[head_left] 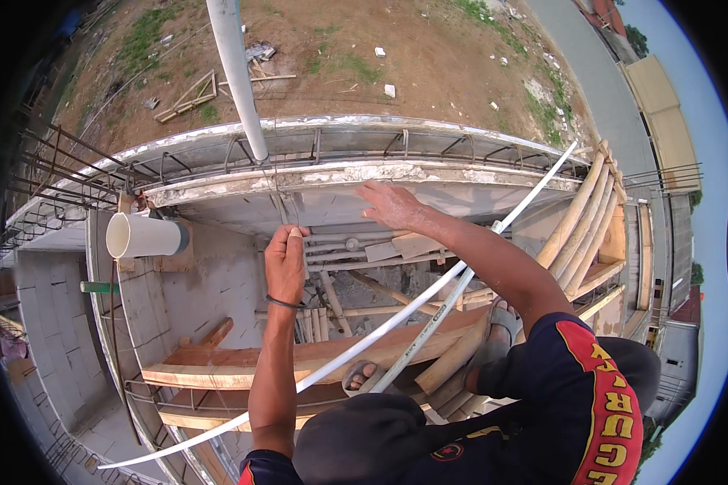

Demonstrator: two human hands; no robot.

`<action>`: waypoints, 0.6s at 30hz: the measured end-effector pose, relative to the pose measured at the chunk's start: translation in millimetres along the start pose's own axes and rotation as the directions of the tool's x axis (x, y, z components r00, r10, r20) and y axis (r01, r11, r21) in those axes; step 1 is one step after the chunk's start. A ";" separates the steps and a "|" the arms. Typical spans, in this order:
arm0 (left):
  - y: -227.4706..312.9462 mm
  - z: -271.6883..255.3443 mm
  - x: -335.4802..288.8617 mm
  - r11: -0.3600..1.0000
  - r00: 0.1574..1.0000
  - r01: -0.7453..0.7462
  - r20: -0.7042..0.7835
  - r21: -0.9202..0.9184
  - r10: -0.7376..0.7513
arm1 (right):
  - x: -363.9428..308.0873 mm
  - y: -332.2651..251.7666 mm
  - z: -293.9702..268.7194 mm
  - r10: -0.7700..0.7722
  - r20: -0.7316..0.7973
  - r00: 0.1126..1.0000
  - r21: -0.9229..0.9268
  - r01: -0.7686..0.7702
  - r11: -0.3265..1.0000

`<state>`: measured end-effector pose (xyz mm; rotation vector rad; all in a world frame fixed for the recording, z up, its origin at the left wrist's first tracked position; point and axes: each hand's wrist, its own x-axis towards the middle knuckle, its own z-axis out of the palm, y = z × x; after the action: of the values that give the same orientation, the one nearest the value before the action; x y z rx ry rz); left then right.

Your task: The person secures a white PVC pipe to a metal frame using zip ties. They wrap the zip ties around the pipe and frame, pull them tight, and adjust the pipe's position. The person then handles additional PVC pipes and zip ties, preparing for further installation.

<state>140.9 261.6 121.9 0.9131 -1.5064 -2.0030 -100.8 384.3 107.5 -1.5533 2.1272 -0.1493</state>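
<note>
My left hand is closed in a fist with the thumb up, and it seems to pinch thin dark wires that run up to the concrete ledge. A dark band sits on that wrist. My right hand lies flat on the underside of the same ledge, fingers spread, holding nothing. Two thin white pipes cross diagonally under my right forearm. My feet in sandals stand on wooden planks.
A wide white pipe sticks out of the block wall at left. A tall white pole rises past the ledge. Rebar juts out at upper left. Bamboo poles lean at right. Bare ground lies far below.
</note>
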 end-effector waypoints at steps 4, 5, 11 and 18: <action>-12.6 0.1 -10.6 0.998 0.997 -0.008 -0.071 0.062 0.012 | 14.7 36.6 -67.6 0.154 0.397 0.905 -0.480 0.062 0.875; -10.9 -4.3 -8.6 1.000 0.995 0.006 -0.097 0.030 -0.003 | 26.7 26.6 -92.8 0.176 0.463 0.869 -0.556 0.130 0.821; 20.9 -16.9 -0.8 0.997 0.993 0.036 -0.114 0.062 -0.028 | 98.1 -49.7 -205.5 0.152 0.350 0.924 -0.693 0.146 0.706; 12.0 -37.6 19.8 0.941 0.987 -0.004 -0.149 0.339 0.058 | 81.9 -118.7 -182.8 -0.077 0.449 0.890 -0.557 0.346 0.755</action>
<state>155.4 219.8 122.3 1.1446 -1.7916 -1.6324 -99.3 232.0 283.7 -1.9796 1.7274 0.8294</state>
